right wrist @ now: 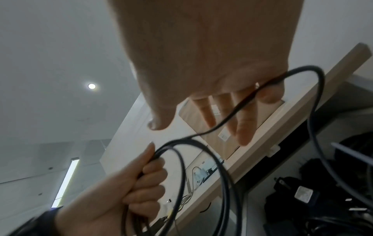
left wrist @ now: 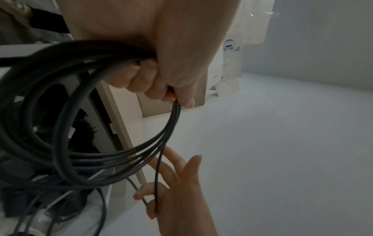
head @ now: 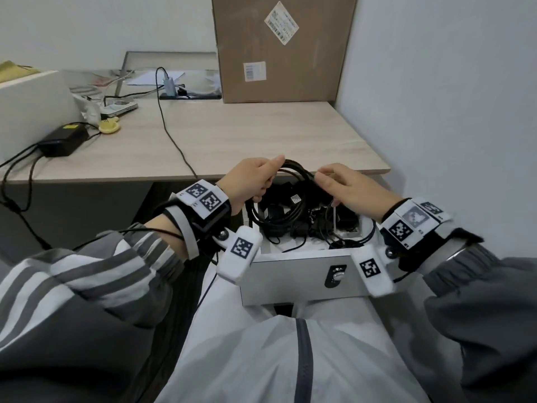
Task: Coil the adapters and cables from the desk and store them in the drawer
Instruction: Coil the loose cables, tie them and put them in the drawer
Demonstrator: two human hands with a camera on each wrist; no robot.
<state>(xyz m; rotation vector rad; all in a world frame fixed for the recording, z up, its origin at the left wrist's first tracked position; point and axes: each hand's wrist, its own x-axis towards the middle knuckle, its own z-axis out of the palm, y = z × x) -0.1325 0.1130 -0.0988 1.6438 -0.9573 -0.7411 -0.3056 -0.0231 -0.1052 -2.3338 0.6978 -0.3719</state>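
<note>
White wall (head: pixel 436 82) closes the right side; the desk (head: pixel 247 135) has bare top between the box (head: pixel 279 48) and its front edge. Below that edge, the open drawer (head: pixel 293 274) holds black adapters (head: pixel 296 205). Above it hangs the coil (head: pixel 270 210). Left hand (head: pixel 250 181) fists the coil's loops. Right hand (head: pixel 348 190) pinches one strand, other fingers (right wrist: pixel 244 127) straight and spread.

Thin black round cable (head: pixel 293 170), wound in several loose loops, held up above the open white drawer (head: pixel 293 274); loops hang down toward its contents. Drawer pulled out under the light wood-grain desk (head: pixel 247 135), holding a jumble of black adapters and cords (head: pixel 308 219).
</note>
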